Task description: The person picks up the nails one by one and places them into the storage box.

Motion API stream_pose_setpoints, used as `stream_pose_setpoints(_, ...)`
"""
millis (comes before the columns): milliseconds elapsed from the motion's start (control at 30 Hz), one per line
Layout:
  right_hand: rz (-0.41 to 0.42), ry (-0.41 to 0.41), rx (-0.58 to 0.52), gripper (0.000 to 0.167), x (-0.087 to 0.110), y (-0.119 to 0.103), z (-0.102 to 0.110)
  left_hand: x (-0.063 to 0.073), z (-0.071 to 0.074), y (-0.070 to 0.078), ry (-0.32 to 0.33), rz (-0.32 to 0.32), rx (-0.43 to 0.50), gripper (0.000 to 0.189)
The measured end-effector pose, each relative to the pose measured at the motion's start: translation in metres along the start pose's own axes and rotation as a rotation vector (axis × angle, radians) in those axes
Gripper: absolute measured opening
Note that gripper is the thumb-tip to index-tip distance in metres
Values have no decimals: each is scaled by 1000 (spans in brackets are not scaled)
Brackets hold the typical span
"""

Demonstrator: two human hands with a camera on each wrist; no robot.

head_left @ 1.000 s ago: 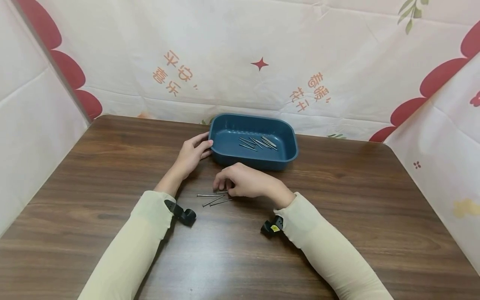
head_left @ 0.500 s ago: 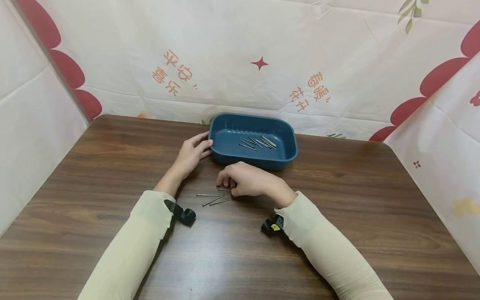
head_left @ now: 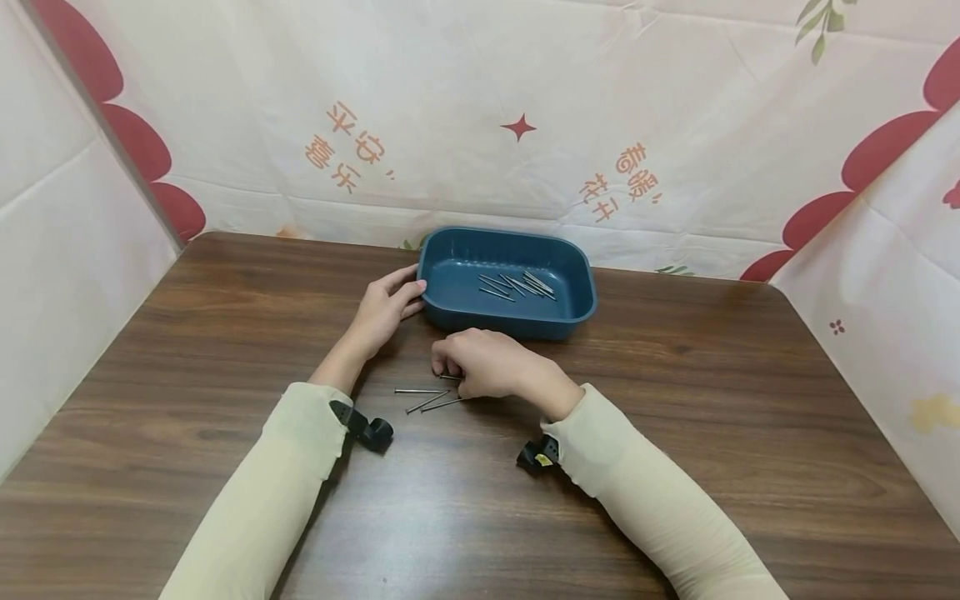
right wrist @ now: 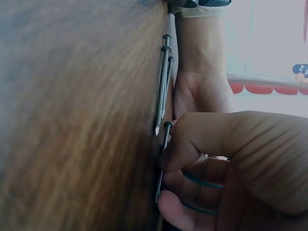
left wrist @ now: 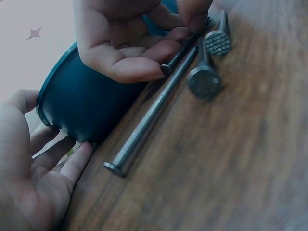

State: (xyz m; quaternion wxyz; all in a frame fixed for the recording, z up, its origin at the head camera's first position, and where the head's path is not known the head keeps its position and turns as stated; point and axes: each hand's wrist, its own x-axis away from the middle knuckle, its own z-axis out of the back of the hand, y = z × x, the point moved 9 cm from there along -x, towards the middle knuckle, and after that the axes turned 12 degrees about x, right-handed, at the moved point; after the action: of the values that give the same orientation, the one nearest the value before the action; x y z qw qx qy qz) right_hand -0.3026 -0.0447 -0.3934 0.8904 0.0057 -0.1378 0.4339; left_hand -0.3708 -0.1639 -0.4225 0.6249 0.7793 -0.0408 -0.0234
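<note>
My left hand (head_left: 377, 315) holds the left end of a blue plastic tray (head_left: 510, 322), thumb at the rim and fingers against the outer wall. Several nails (head_left: 536, 285) lie inside it. In front of the tray, my right hand (head_left: 491, 364) is low over the table and pinches a nail (right wrist: 167, 129) between thumb and fingers, its head sticking out. Beside those fingertips, 3 more nails lie on the wood; one long nail (left wrist: 149, 115) shows whole in the left wrist view. The right fingers partly hide the pinched nail in the head view.
The brown wood-grain table (head_left: 675, 433) reaches back to a white printed cloth (head_left: 450, 100) hung behind the tray. Cloth also hangs along both sides. A small black camera (head_left: 372, 433) is strapped at the left wrist, another camera (head_left: 536, 452) at the right.
The pinched nail has shifted slightly away from the other loose nails, toward the tray. My right wrist has turned a little. The left hand and tray stay put.
</note>
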Motion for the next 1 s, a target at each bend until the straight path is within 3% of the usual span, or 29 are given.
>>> stream_pose_setpoints(733, 14, 46, 2, 28, 8, 4, 11, -2, 0, 0, 1, 3, -7, 54)
stream_pose_setpoints(1000, 59, 80, -97, 26, 18, 6, 28, -2, 0, -1, 5, -3, -5, 53)
